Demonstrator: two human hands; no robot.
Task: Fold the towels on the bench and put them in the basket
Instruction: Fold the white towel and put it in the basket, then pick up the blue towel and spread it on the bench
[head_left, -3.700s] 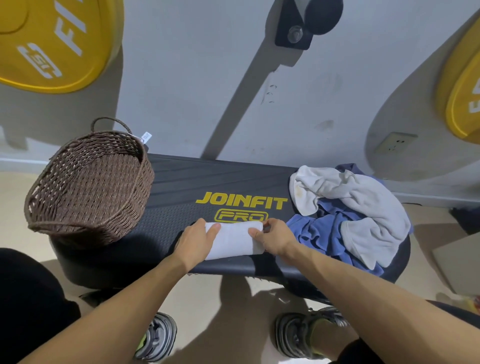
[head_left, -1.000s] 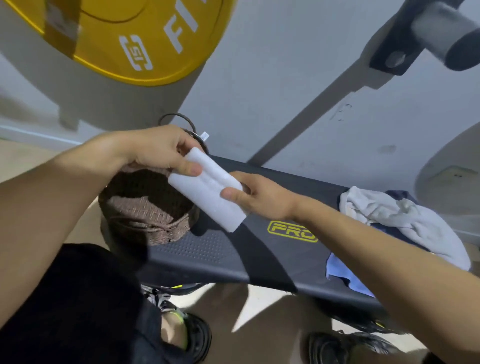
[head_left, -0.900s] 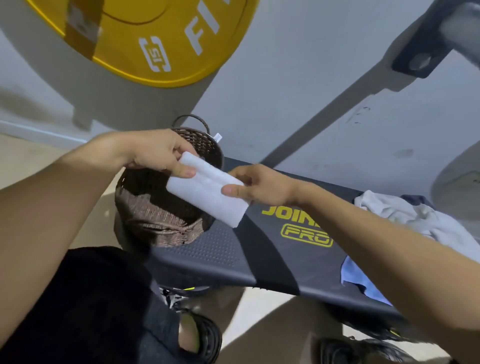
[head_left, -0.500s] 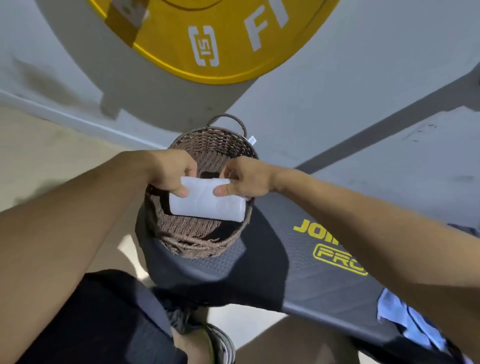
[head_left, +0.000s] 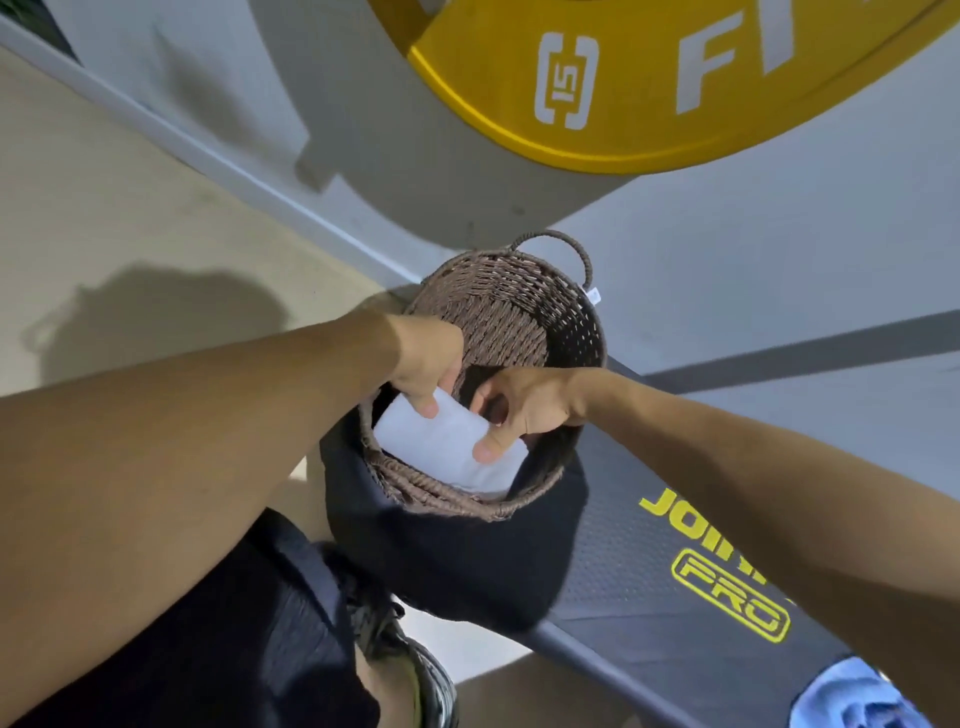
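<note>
A folded white towel (head_left: 447, 447) lies low inside the brown woven basket (head_left: 524, 312), which stands on the left end of the black bench (head_left: 649, 597). My left hand (head_left: 423, 358) grips the towel's left end, thumb on top. My right hand (head_left: 519, 410) pinches its right end, thumb pressed on the cloth. Both hands reach down past the basket's rim. A bit of blue towel (head_left: 852, 696) shows at the lower right corner; the other towels are out of view.
A yellow weight plate (head_left: 649, 78) hangs on the grey wall above the basket. Beige floor lies to the left. My dark shorts and a shoe (head_left: 415, 670) are below the bench's near edge.
Both hands carried the folded white towel from the bench leftward and lowered it from above the rim down into the basket. My view swung left, leaving the towel pile mostly out of frame.
</note>
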